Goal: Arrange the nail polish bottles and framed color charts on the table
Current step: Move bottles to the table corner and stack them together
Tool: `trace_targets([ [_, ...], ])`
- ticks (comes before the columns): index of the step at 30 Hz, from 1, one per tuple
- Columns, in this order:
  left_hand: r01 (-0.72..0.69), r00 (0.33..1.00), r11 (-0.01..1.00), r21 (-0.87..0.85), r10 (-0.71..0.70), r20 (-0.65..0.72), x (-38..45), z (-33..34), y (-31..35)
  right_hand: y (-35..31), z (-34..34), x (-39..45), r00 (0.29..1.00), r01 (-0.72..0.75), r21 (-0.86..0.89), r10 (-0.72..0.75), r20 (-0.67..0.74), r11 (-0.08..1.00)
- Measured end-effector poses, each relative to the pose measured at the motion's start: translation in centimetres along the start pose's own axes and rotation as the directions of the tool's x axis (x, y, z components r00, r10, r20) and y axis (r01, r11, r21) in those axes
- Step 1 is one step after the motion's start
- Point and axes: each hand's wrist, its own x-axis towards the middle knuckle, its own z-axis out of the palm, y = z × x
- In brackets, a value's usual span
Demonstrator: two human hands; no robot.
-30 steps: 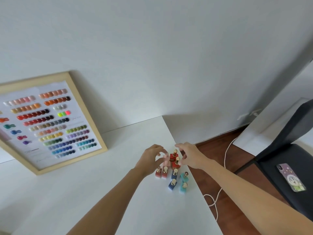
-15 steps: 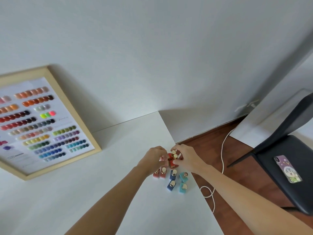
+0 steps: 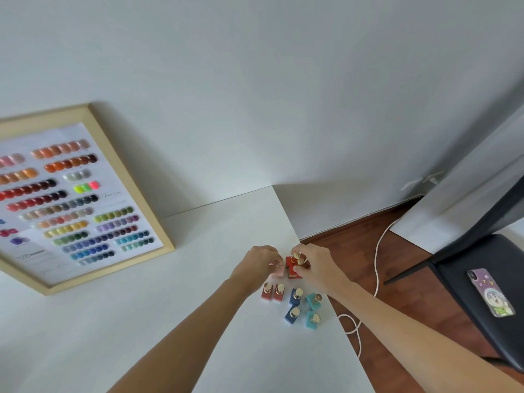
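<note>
Red [image 3: 292, 268], blue [image 3: 295, 297] and teal bottles [image 3: 312, 301] are wearing gold caps; the chart [image 3: 71, 194] is showing rainbow swatches in a pale wood frame.

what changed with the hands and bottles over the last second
Both hands closed in on the far bottles: the right hand went from hovering open to gripping the red bottles, and the left hand curled onto a pink bottle. The loose bottles nearer the person, two red, two blue, two teal, stayed put, as did the framed chart.

Home room, white table [image 3: 198, 279], chair [image 3: 487, 268]
</note>
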Motion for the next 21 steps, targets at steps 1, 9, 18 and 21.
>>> trace_targets([
  [1,0.002,1.0,1.0,-0.004,-0.002,-0.005,0.1,-0.2,-0.2,0.0,0.0,0.2,1.0,0.003,-0.003,-0.003,0.005,1.0],
  [9,0.045,0.995,0.999,-0.015,-0.046,-0.09,1.5,-2.8,-2.7,-0.7,-0.1,3.9,1.0,0.02,-0.004,-0.02,0.009,1.0],
  [18,0.067,0.989,0.997,-0.047,-0.072,-0.129,3.1,-3.7,-4.5,-0.6,-0.5,7.3,0.997,0.078,-0.02,-0.078,0.022,0.997],
  [21,0.082,0.979,0.995,-0.055,-0.091,-0.182,4.2,-4.7,-5.3,-0.9,-1.2,9.5,0.995,0.103,-0.023,-0.103,0.007,0.994],
])
